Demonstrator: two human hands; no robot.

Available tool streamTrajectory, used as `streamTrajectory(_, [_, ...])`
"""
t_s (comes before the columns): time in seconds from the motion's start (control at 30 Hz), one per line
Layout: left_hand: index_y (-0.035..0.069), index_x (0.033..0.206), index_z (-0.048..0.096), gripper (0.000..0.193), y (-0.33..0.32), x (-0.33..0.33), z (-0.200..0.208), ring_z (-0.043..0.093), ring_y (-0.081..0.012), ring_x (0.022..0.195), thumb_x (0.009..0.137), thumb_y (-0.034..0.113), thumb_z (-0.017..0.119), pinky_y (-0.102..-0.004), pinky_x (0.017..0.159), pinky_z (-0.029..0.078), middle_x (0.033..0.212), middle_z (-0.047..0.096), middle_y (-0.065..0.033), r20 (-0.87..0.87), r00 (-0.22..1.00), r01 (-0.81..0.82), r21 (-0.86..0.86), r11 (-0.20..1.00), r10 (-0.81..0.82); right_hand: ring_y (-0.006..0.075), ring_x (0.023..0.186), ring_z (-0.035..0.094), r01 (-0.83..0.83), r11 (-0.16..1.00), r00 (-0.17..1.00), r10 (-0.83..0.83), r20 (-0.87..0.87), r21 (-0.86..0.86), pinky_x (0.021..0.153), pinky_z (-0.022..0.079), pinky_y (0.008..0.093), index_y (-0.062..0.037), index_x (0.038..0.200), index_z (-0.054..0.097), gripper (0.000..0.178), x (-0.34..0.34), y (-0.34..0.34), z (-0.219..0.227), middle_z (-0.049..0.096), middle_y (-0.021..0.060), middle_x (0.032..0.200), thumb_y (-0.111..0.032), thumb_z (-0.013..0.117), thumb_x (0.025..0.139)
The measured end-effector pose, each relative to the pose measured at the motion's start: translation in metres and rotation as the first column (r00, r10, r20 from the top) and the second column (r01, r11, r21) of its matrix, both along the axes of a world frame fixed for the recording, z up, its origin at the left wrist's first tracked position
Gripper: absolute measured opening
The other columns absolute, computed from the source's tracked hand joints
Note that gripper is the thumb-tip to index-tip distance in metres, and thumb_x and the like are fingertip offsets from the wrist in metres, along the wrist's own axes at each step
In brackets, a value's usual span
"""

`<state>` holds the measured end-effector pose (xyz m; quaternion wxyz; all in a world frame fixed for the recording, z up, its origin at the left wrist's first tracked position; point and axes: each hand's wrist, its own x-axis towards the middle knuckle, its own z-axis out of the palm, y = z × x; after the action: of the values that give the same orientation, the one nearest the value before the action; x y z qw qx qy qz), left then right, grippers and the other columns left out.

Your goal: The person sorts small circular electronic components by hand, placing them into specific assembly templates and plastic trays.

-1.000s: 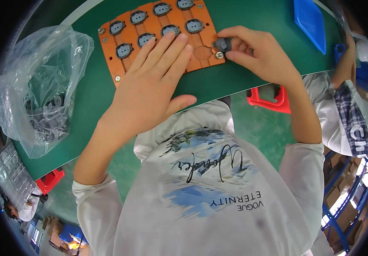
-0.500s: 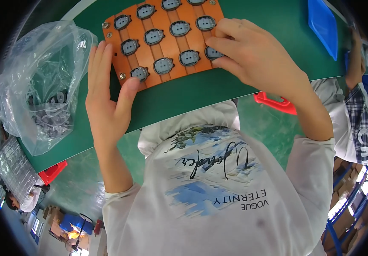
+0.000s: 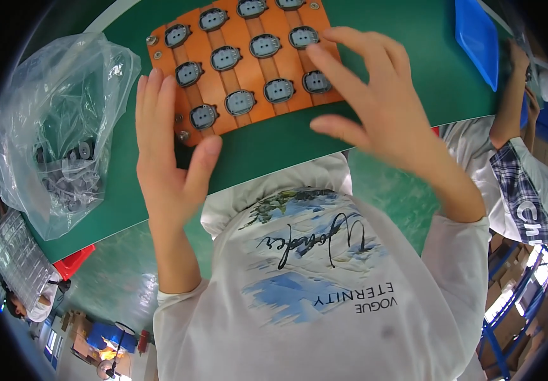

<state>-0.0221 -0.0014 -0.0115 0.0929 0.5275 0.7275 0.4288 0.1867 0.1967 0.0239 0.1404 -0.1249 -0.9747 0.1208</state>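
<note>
An orange tray (image 3: 213, 86) lies on the green table, with several oval dark-rimmed grey parts (image 3: 240, 101) seated in rows on it. Each part has small holes in its face. My left hand (image 3: 171, 143) rests along the tray's left edge, fingers stretched out and thumb apart, with nothing in it. Over the right edge of the tray hovers my right hand (image 3: 382, 105), its fingers spread and holding nothing. Its index fingertip is close to the grey parts at the right end. The tray's far edge is cut off by the picture.
A clear plastic bag (image 3: 64, 127) with loose dark parts (image 3: 74, 168) inside stands left of the tray. At the far right of the green table (image 3: 413, 57) lies a blue tray (image 3: 478, 41). Another person's arm (image 3: 510, 101) shows beyond the right end.
My right hand has opened, its fingers lifting and spreading away from the grey parts at the tray's right edge. My left hand has shifted slightly and stays beside the tray.
</note>
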Motion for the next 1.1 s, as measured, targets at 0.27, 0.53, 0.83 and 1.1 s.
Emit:
streamTrajectory(0.27, [0.003,0.147,0.044,0.073,0.01,0.009,0.009,0.025,-0.0371,0.148,0.081,0.016,0.073,-0.0451,0.117,0.028,0.157,0.033,-0.0177,-0.141,0.985,0.08,-0.104,0.991,-0.095,0.0427,0.132,0.034,0.083,0.997,0.995,-0.083,0.052,-0.002,0.109,0.029,0.0538,-0.0128,0.129,0.062,0.061,0.014,-0.022,-0.017,0.039,0.0152,0.15,-0.031,0.079,0.073])
streamTrajectory(0.53, [0.009,0.147,0.044,0.084,0.033,0.01,0.03,0.021,-0.0427,0.148,0.073,0.023,0.082,-0.0497,0.117,0.024,0.159,0.029,-0.018,-0.278,0.941,0.123,-0.25,0.96,-0.193,0.0434,0.135,0.034,0.13,0.987,0.988,-0.137,-0.067,-0.096,0.11,0.028,0.0536,-0.0124,0.118,0.068,0.044,0.013,-0.021,-0.016,0.042,0.0186,0.147,-0.02,0.077,0.076])
streamTrajectory(0.83, [0.013,0.144,0.048,0.096,0.046,0.003,0.015,0.028,-0.051,0.141,0.06,0.028,0.091,-0.064,0.108,0.031,0.155,0.031,-0.0222,-0.329,0.933,0.064,-0.244,0.968,-0.145,0.034,0.136,0.041,0.102,0.807,0.946,-0.26,-0.195,-0.582,0.111,0.036,0.0432,-0.0032,0.147,0.04,0.07,0.003,-0.011,-0.014,0.037,0.0213,0.149,-0.014,0.071,0.085])
streamTrajectory(1.1, [0.009,0.14,0.051,0.089,0.11,-0.078,0.027,0.046,-0.035,0.135,0.061,0.016,0.091,-0.0413,0.107,0.046,0.15,0.043,-0.0148,-0.252,0.968,-0.018,-0.026,0.999,0.011,0.0254,0.125,0.05,-0.211,-0.004,0.699,-0.7,-0.148,-0.977,0.103,0.042,0.0337,0.01,0.141,0.039,0.06,-0.125,0.06,-0.003,0.051,0.0209,0.136,-0.018,0.063,0.095])
